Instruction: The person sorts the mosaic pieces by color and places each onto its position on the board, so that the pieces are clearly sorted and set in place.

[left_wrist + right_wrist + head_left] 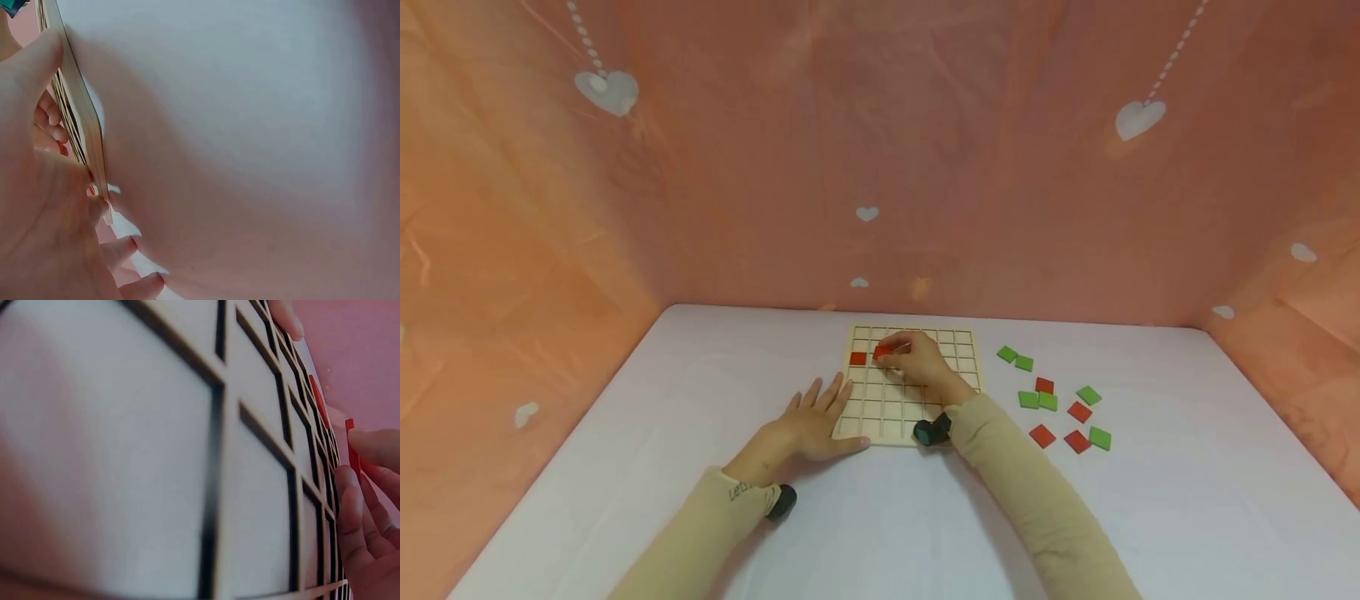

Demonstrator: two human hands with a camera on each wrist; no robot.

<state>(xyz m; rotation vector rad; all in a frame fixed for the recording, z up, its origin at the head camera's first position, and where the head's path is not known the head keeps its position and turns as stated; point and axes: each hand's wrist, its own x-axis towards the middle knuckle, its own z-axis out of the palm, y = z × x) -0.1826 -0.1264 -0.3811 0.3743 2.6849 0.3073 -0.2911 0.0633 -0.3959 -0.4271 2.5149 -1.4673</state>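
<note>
A pale wooden grid board lies on the table, divided into square cells. My right hand pinches a red square tile over the upper left part of the board; in the right wrist view this tile stands tilted between thumb and fingers, just off the grid. Another red tile sits in a cell of the leftmost column. My left hand lies with fingers spread at the board's left side, its thumb at the near edge. In the left wrist view the thumb touches the board's rim.
Right of the board, loose green tiles and red tiles lie scattered on the white table. A pink-orange cloth with white hearts stands behind and at both sides. Each wrist wears a dark device.
</note>
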